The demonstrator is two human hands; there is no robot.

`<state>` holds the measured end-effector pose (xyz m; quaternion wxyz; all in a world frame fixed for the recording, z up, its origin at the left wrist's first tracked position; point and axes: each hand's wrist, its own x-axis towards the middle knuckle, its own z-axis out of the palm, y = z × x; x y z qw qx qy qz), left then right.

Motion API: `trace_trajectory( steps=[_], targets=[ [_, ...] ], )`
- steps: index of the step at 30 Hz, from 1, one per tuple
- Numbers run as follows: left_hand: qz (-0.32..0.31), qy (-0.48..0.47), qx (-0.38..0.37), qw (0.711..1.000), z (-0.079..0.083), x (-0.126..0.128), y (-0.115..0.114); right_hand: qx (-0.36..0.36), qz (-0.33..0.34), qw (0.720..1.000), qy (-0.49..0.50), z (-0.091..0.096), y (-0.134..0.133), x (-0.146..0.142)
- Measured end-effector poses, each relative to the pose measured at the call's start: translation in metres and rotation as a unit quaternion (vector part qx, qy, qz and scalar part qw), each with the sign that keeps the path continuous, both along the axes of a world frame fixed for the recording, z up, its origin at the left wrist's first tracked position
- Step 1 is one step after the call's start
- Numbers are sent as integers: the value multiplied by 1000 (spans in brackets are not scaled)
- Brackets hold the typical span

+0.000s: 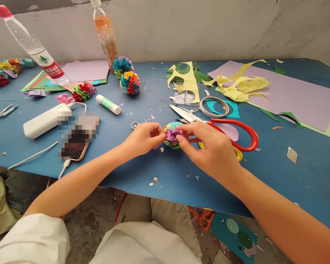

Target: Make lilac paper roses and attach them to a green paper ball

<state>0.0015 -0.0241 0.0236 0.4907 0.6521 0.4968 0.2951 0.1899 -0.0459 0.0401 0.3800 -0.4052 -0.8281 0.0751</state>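
Near the middle of the blue table is a paper flower ball (171,126) in yellow, teal and green, with a curled purple paper flower (172,136) on its near side. My left hand (143,138) pinches at the left edge of the purple flower, thumb and forefinger together. From the right, my right hand (209,143) curves its fingers around the ball, with thumb and forefinger at the flower's right edge. Large scissors (247,134) with red and yellow handles lie partly under my right hand, blades half open. The ball's underside is hidden.
A tape roll (214,106), yellow paper scraps (242,84) and lilac sheets (299,99) lie at right. Leftward are a glue stick (108,104), a phone (79,141), a white power strip (45,121), bottles (48,66) and finished paper balls (130,83).
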Motion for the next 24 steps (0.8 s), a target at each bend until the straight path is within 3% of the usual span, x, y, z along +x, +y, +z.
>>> trace_trajectory(
  steps=[3, 5, 8, 10, 13, 19, 24],
  targets=[
    [-1, 9, 16, 1000, 0, 0, 0, -47, -49, 996, 63, 3, 5, 4],
    [-4, 21, 34, 999, 0, 0, 0, -143, -66, 982, 109, 1, 11, 6],
    [1, 42, 67, 997, 0, 1, -1, -332, -47, 927, 167, -5, 18, 6],
    [23, 55, 97, 993, 1, 1, -2, -385, -27, 905, 180, -9, 21, 5],
    [50, 49, 106, 992, 1, 1, -2, -383, 3, 905, 186, -9, 20, 3],
    [-67, -60, 18, 996, -4, 2, 2, -352, 36, 908, 226, -3, 14, 2],
    [-34, -81, 52, 995, -4, 2, 2, -344, 40, 906, 243, -2, 14, 2]
  ],
)
